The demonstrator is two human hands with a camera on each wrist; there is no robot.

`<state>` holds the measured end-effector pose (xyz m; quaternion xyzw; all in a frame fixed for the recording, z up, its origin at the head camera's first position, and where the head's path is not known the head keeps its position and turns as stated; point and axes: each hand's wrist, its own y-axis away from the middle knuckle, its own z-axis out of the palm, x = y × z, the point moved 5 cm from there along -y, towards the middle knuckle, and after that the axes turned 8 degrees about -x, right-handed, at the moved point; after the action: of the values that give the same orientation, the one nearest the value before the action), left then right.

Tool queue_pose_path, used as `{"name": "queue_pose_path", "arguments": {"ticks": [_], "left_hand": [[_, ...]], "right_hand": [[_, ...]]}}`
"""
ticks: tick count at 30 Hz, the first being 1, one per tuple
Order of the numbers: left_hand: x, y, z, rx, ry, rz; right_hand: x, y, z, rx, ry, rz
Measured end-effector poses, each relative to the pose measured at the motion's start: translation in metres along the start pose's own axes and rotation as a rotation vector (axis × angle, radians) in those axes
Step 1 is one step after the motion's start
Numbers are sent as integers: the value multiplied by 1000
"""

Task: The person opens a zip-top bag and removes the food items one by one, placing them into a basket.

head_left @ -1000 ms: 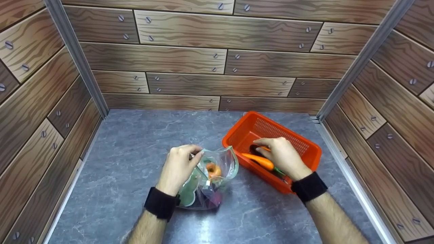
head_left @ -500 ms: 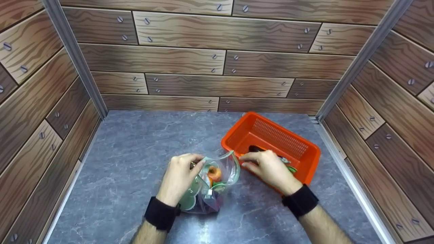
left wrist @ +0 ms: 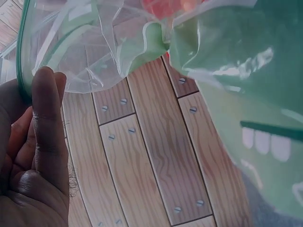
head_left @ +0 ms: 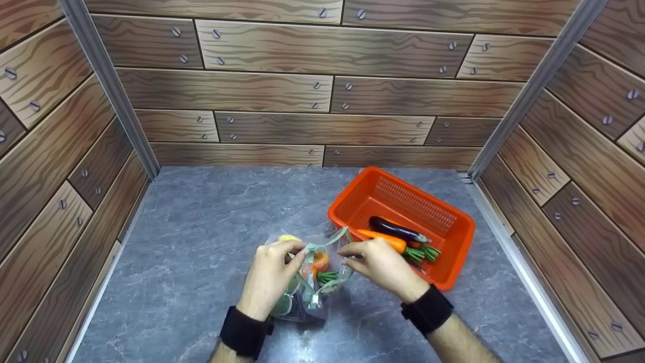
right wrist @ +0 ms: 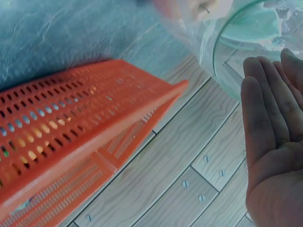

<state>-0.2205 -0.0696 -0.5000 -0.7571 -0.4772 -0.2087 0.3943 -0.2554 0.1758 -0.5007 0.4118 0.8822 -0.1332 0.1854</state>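
Observation:
A clear zip bag (head_left: 302,315) with green edging stands on the table, its mouth open. Inside are a reddish-yellow apple (head_left: 321,260) and a carrot with green leaves (head_left: 327,277); other contents are blurred by the plastic. My left hand (head_left: 272,269) pinches the left rim between thumb and fingers, which the left wrist view shows beside the bag's green printed side (left wrist: 236,71). At the right rim is my right hand (head_left: 385,267). Its fingers (right wrist: 258,118) look straight in the right wrist view, close to the rim, with nothing seen held.
An orange basket (head_left: 403,189) stands just right of the bag, partly behind my right hand. In it lie an eggplant (head_left: 395,229) and carrots (head_left: 390,243) with green tops. A yellow thing (head_left: 288,238) shows behind my left hand. Wood-patterned walls (head_left: 322,91) enclose the table.
My right hand has moved left out of the basket to the bag's right rim, uncovering the eggplant and carrots. My left hand keeps its hold, shifting slightly; the bag mouth has changed shape.

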Motion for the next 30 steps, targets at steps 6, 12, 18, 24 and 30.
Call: {"name": "queue_pose_path", "arguments": {"ticks": [6,12,18,24,30], "left_hand": [[-3,5,4,29,-6,-28],[-2,6,7,51,-3,-24],[-1,7,9,78,-12,-22],[0,8,9,100,-27,-24],[0,9,9,116,-34,-16]], "right_hand": [[-3,-9,20,-48,36,7],[-7,-23,40,-110,113,-12],[-8,-27,55,-171,210,-32],[-4,-25,62,-162,296,-49],[-3,-23,65,-132,342,-84]]}}
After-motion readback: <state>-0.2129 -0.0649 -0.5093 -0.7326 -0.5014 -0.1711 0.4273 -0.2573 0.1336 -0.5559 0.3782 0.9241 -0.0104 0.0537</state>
